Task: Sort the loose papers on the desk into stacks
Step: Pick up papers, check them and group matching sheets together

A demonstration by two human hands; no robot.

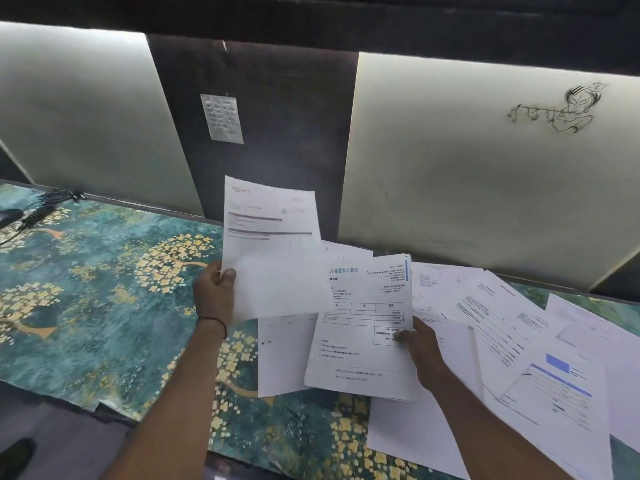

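Left hand (pixel 214 292) grips a printed sheet (pixel 273 244) by its lower left edge, raised and tilted. Right hand (pixel 424 348) pinches a blue-headed invoice (pixel 360 341) at its right edge, overlapping the loose papers (pixel 502 327) fanned at right. Left of both hands, the teal floral desk cover (pixel 104 271) shows unbroken up to a black cable (pixel 38 209) at the rear corner.

This looks like an office desk cubicle. A dark pinboard (pixel 284 143) stands behind the tabletop (pixel 104 289) with a small note (pixel 223 117) pinned to it. Pale partition panels (pixel 86 116) flank the pinboard, the right one bearing a pen sketch (pixel 561 109), and printed invoices (pixel 502 323) lie scattered below it
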